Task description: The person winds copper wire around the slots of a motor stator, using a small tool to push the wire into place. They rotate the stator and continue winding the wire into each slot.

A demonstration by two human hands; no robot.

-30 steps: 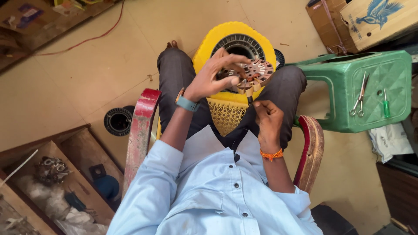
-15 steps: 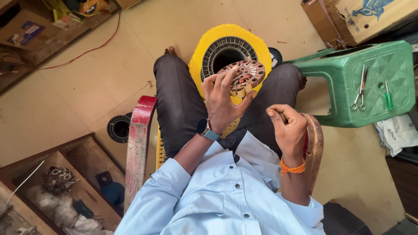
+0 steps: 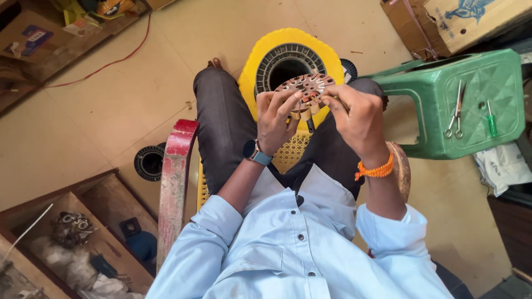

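I sit on a chair and hold a round slotted metal stator core (image 3: 306, 88) with copper windings above my lap. My left hand (image 3: 278, 117), with a watch on its wrist, grips the core's left side. My right hand (image 3: 356, 115), with an orange band on its wrist, grips the core's right edge, fingers pinched at it. Below the core, a second ring-shaped stator (image 3: 284, 62) lies in a yellow round seat (image 3: 255, 72) between my knees.
A green plastic stool (image 3: 454, 105) at right carries scissors (image 3: 455, 111) and a green screwdriver (image 3: 491, 122). The chair's red arm (image 3: 174, 177) runs along my left. A black ring (image 3: 148, 161) lies on the floor. Wooden crates (image 3: 83, 232) stand lower left, cardboard boxes (image 3: 443, 22) upper right.
My right hand rose from my thigh and took hold of the core's right edge. The core now sits between both hands.
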